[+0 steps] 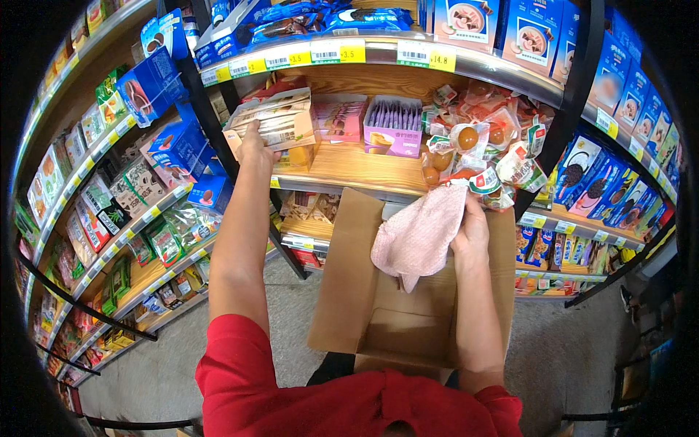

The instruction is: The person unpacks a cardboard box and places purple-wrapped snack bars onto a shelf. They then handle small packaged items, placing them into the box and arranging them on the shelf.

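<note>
My left hand (256,146) grips the near side of an open carton of beige sachets (289,117), its thumb over the front edge. The carton is tilted and overlaps an orange-yellow box (297,158) on the wooden shelf (355,169). In my right hand (471,232) hangs a pink textured cloth (418,229), pinched near its upper corner; part of my fingers is hidden behind it. Just above that hand is a heap of vacuum-packed brown eggs (467,139), some packs hanging over the shelf edge. An open cardboard box (344,284) stands below the cloth, flaps spread.
A purple carton of sachets (392,128) and a pink carton (339,117) stand farther back on the shelf. Price tags (327,52) line the shelf above. A black upright post (579,82) rises at right. Blue biscuit boxes (150,90) jut out at left over the grey floor (180,349).
</note>
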The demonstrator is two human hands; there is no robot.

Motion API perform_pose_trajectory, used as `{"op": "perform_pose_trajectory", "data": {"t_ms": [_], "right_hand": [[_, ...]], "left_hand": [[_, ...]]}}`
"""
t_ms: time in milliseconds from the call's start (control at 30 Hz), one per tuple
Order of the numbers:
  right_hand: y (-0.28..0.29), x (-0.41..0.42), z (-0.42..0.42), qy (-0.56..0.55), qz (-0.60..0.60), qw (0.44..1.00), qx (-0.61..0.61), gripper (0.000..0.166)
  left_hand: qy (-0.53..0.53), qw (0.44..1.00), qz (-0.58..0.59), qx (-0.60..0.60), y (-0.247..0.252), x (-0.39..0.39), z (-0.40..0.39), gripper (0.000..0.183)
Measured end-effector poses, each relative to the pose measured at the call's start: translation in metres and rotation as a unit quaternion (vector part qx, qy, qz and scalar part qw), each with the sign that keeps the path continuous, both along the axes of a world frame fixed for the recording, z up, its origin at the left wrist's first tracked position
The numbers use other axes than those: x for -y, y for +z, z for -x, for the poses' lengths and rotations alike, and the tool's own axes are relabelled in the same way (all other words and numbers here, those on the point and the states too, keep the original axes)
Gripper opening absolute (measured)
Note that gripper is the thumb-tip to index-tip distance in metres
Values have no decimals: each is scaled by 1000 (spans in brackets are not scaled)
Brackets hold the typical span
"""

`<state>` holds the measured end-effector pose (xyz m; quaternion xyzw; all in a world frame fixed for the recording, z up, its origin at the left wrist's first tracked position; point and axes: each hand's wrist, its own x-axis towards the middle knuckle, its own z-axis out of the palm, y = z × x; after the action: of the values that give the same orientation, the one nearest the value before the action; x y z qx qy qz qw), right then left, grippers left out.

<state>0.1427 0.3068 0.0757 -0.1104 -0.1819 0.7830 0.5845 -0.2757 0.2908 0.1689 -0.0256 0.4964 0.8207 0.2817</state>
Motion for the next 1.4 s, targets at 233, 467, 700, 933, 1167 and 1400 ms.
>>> {"op": "perform_pose_trajectory", "data": {"t_ms": [233,467,700,933,1167,1400], "right_hand": [[-7,-5,-3,-14,-7,1000,-4,20],[-10,-5,1,-3,9,1000,-15,21],[-11,-5,-3,0,2,1000,-19,23],[-11,-4,1,-7,7,1000,-25,23],[-10,-1,-2,10,2,1000,-13,25],[-2,5,-2,10,5,1000,3,26]], "left_hand": [[11,995,-104,7,19,13,-33,45],[-13,997,-65,-34,-1,13,-17,41],[-48,991,-104,-71,-29,34,-73,57],[-245,880,99,-396,-56,8,-166,57],[-155,571,182,-785,-62,-65,-162,65],[-140,560,189,-795,-65,-100,-161,35]]}}
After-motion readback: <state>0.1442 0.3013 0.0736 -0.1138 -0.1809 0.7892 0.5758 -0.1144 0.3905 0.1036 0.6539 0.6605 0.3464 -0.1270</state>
